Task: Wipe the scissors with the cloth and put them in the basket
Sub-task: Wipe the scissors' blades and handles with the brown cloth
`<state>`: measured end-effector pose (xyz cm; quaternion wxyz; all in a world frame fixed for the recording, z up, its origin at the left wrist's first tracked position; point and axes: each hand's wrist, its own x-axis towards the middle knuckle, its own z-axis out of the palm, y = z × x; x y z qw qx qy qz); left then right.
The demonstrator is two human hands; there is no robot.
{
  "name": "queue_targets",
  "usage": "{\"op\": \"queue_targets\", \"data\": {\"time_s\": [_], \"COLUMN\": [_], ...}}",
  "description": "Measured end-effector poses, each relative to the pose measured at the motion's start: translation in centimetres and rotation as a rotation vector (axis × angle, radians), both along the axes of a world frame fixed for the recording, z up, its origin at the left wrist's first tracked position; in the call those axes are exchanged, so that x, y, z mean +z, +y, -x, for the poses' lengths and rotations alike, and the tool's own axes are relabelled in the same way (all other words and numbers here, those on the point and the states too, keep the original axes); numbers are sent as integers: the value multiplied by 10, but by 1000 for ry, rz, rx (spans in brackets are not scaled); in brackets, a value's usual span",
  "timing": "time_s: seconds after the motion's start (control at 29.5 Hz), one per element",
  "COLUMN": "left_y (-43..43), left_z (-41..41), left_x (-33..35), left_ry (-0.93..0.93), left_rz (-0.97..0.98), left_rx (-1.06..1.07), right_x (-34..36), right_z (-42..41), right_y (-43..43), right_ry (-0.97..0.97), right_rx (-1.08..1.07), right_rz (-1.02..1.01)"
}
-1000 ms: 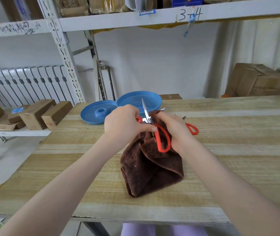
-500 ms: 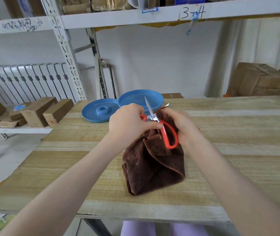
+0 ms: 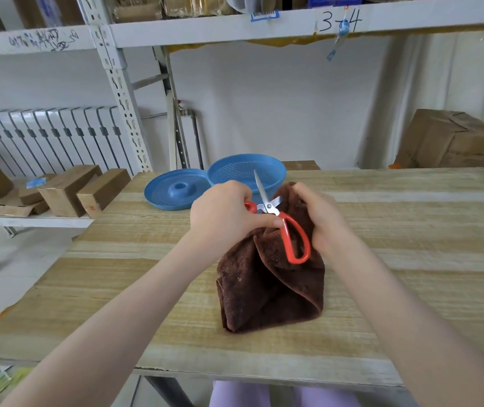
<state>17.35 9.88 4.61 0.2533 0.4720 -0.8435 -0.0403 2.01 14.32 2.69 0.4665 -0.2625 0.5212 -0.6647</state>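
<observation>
Plainly, we are mid-wipe. Our left hand (image 3: 223, 218) grips one red handle of the scissors (image 3: 270, 206), thumb pressed near the pivot. Our right hand (image 3: 324, 221) bunches the top of the cloth (image 3: 264, 289), its fingers curled around what looks like the second blade. The scissors are held open above the table (image 3: 411, 230). One bare blade points up in front of the basket (image 3: 229, 174), and the free handle loop hangs against the cloth. The cloth's lower folds rest on the table.

We judge the wiping under way, not finished: the upright blade is uncovered, and we cannot tell whether it has been cleaned. We see nothing in the basket, so the drop-off is left.

The basket sits just behind our hands, near the table's far edge, with its lid (image 3: 173, 192) just beside it on the left. The way there is short and open, and the raised blade tip is the thing to mind. There is open room to our right across the table, and the near edge is well apart from the cloth.
</observation>
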Motion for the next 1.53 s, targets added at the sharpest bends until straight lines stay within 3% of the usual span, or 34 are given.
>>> {"op": "queue_targets", "data": {"time_s": [0.17, 0.34, 0.48, 0.68, 0.81, 0.92, 1.02, 1.19, 1.39, 1.53], "left_y": [-1, 3, 0, 1, -2, 1, 0, -4, -2, -5], "left_z": [-3, -3, -3, 0, -3, 0, 1, 2, 6, 5], "left_x": [-2, -3, 4, 2, 1, 0, 1, -1, -1, -2], "left_ry": [8, 20, 30, 6, 3, 8, 9, -7, -6, -20], "left_rz": [-41, -17, 0, 14, -9, 9, 31, -27, -9, -30], "left_rx": [17, 13, 12, 2, 13, 7, 5, 15, -6, 1], "right_x": [-11, -5, -5, 2, -5, 0, 2, -2, 1, -6], "right_z": [-5, -2, -9, -4, -13, -7, -5, -14, -5, -14], "right_y": [10, 7, 9, 5, 13, 12, 6, 10, 2, 7], "right_ry": [67, 75, 88, -3, 34, 81, 8, 64, 3, 94], "right_rx": [136, 57, 149, -28, 113, 40, -17, 128, -29, 108], "right_rz": [12, 17, 57, 30, 19, 21, 37, -18, 18, 9]}}
